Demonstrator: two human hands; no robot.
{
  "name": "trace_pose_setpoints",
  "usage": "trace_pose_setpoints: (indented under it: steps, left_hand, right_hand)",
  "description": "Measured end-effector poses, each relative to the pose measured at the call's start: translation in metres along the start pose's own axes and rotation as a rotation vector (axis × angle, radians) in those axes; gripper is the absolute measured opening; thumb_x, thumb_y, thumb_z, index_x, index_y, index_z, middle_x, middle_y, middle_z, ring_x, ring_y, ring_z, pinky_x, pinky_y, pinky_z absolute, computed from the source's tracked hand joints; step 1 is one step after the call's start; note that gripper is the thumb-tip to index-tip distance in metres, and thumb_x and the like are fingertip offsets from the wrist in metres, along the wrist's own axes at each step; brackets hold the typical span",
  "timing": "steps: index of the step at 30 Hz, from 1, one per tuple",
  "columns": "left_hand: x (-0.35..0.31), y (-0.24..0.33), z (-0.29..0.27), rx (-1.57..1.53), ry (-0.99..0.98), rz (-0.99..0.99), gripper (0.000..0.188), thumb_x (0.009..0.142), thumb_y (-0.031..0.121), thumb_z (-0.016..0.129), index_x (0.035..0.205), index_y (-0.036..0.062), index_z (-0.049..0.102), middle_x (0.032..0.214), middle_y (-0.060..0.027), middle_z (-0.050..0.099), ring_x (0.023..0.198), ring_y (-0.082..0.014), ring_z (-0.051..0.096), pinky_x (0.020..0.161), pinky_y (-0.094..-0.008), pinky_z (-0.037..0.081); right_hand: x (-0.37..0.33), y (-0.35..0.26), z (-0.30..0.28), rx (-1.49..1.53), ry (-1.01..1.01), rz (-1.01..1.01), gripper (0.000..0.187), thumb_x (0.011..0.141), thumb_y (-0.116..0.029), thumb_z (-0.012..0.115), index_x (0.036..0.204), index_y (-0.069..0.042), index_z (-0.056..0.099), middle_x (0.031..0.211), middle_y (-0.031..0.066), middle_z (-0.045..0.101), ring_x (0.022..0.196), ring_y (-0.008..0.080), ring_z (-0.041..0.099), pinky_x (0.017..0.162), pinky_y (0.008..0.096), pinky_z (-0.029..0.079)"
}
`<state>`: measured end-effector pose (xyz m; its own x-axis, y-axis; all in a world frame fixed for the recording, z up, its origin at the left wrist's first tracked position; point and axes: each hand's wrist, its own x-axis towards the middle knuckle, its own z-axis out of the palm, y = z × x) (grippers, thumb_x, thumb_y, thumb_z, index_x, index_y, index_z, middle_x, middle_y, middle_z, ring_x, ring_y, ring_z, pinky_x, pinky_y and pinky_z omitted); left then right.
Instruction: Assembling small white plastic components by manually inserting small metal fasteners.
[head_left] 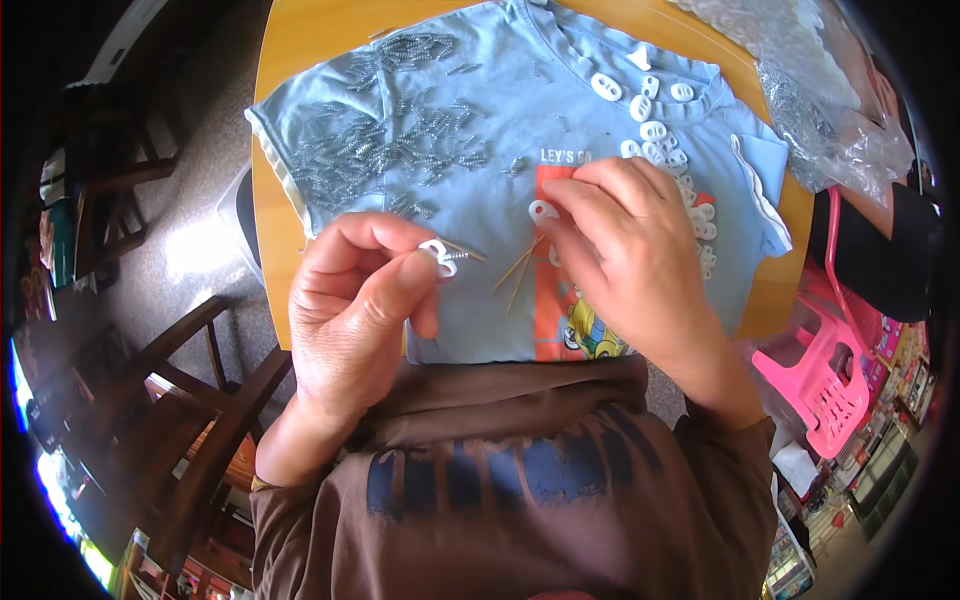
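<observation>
My left hand (365, 290) pinches a small white two-hole plastic piece (440, 270), like part of a cord lock, between thumb and fingertips. A small metal spring (457, 255) sticks out from it, and a thin stick (465, 250) lies alongside. My right hand (635, 245) holds another white plastic piece (542, 211) with a hole, between thumb and index finger. Between the hands, thin toothpick-like sticks (517, 272) rest on a light blue T-shirt (480, 200). Many loose springs (350, 150) are spread over the shirt's left side.
More white two-hole pieces (655, 131) lie in a line down the shirt's right side. The shirt covers most of a wooden table (300, 45). Clear plastic bags (820, 90) sit at the far right. A pink plastic chair (825, 380) stands right, dark wooden chairs (190, 390) left.
</observation>
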<state>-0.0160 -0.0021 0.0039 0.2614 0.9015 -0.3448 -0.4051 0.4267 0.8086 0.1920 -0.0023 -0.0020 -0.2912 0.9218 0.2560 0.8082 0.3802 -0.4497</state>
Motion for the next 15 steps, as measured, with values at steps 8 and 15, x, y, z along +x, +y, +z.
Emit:
trace_pose_setpoints:
  steps: [8,15]
  left_hand:
    - [-0.001,-0.001,-0.003,-0.020,0.017,-0.001,0.008,0.083,0.004,0.057,0.090,0.0011,0.053,0.078,-0.0077,0.058,0.049,-0.0096,0.046,0.049,-0.0204,0.038]
    - [0.001,0.001,-0.004,-0.118,-0.040,-0.021,0.012,0.083,0.001,0.058,0.094,-0.0001,0.055,0.080,-0.0065,0.060,0.057,-0.0084,0.051,0.051,-0.0191,0.040]
  right_hand:
    - [-0.003,-0.003,-0.001,-0.019,-0.071,-0.042,0.014,0.068,-0.007,0.066,0.080,-0.006,0.058,0.079,0.0044,0.050,0.076,0.0223,0.051,0.069,0.0341,0.040]
    - [-0.002,-0.016,-0.006,0.626,-0.022,0.320,0.022,0.074,-0.001,0.065,0.095,-0.004,0.057,0.080,0.0046,0.056,0.073,0.0142,0.054,0.068,0.0256,0.043]
